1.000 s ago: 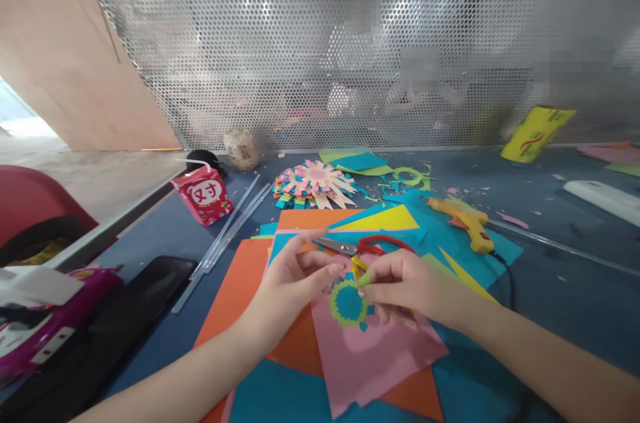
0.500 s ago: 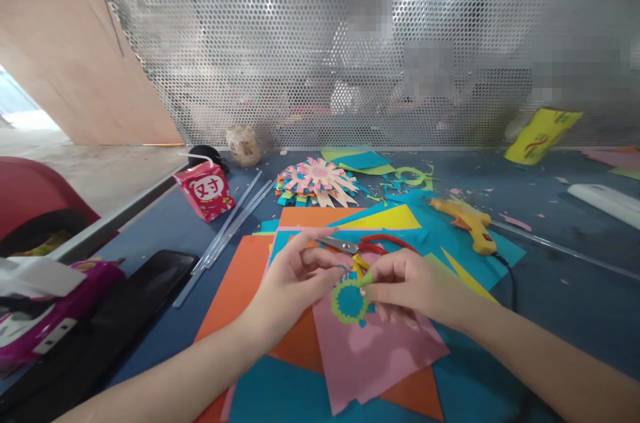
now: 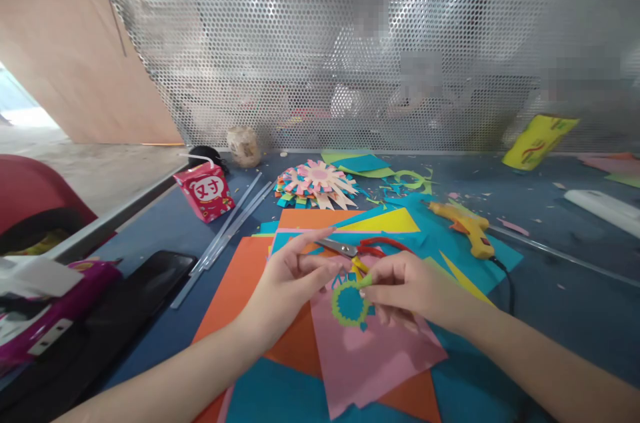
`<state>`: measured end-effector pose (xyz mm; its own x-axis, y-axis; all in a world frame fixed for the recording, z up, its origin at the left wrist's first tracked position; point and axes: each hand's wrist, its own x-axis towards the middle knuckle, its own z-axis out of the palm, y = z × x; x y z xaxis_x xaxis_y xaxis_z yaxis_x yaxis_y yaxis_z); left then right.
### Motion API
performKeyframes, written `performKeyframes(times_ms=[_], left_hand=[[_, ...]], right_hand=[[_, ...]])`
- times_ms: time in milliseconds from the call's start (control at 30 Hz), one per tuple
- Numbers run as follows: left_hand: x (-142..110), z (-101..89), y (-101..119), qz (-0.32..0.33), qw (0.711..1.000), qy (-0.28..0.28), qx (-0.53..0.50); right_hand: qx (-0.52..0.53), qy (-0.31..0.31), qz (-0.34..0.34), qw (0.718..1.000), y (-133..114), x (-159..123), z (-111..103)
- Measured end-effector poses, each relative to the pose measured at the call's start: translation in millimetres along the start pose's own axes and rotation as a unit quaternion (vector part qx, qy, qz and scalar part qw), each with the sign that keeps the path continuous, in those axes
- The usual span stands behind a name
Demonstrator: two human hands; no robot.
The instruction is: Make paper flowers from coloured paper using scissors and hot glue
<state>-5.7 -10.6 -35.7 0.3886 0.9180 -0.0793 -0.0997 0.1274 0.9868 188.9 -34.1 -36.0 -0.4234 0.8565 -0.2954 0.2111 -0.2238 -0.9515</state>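
Over the pink sheet [image 3: 373,373], pinching the rosette [image 3: 350,303] by its rim with right hand [image 3: 407,283]; cannot tell grip of left hand [image 3: 293,273]. Probably light, easily creased; best held by rim.

Soft light, brightest far left, glare on the silvery perforated metal screen [image 3: 310,43], hazy background (partly pixelated), stretched edges, faint shadows across the rectangular pink paper sheet [image 3: 373,366], jagged lime-and-blue paper disc [image 3: 350,304] slightly soft

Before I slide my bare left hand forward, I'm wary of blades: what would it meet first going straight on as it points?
Probably the red-handled metal scissors, just ahead of the left hand; depth is unclear, so it may pass above them.
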Motion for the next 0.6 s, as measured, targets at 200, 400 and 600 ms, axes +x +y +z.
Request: performKeyframes(times_ms=[200,400,600], left_hand=[[0.4,0.9,-0.2,-0.001,1.0,-0.009,-0.017],[2.7,2.9,-1.0,0.0,0.999,-0.023,-0.035],[-0.2,2.7,-3.7,0.048,0.998,-0.019,0.026]], right_hand=[[-0.008,0.008,0.008,1.0,-2.9,-0.4,0.2],[-0.009,0.009,0.012,1.0,-1.2,-1.7,0.7],[-0.009,0.015,0.006,1.0,-1.2,-0.1,1.6]])
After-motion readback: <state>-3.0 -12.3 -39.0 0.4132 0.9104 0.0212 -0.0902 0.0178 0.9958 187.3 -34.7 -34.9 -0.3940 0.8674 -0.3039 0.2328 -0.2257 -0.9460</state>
